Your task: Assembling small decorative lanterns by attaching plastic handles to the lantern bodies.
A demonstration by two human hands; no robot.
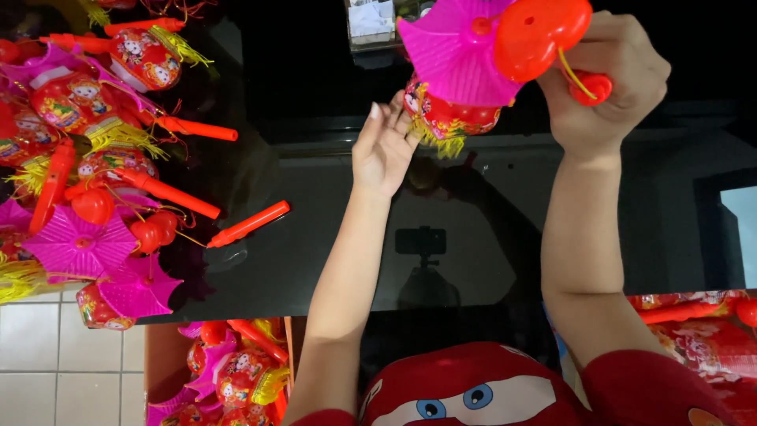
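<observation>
Lantern (461, 79), a plastic toy with a magenta pleated canopy, a red printed body and a yellow fringe, hangs in the air above the far part of the glossy black desk (505, 205), at the top centre of the head view. Your right hand (607, 79) is raised at the upper right, its fingers (631, 55) closed around a small red plastic knob (593, 87). A thin yellow cord (569, 72) runs from that knob to a round red plastic cap (540, 31) sitting at the canopy's edge. Your left hand (384, 146) is lifted from below, palm toward the lantern, with its fingers loosely spread and not gripping; the fingertips touch the lower left of the red body just beside the fringe.

To the left on the desk lies a dense pile of similar finished lanterns (87, 142) with magenta canopies, red bodies, yellow tassels and red stick handles. One loose red plastic handle stick (248, 224) lies apart from that pile, nearer the middle of the desk. Below the desk's near edge, at lower left, a brown box (229, 371) holds more lanterns. Further red printed lantern parts (694, 323) lie at the lower right. A clear container (374, 24) stands at the far edge, its contents too small to tell.
</observation>
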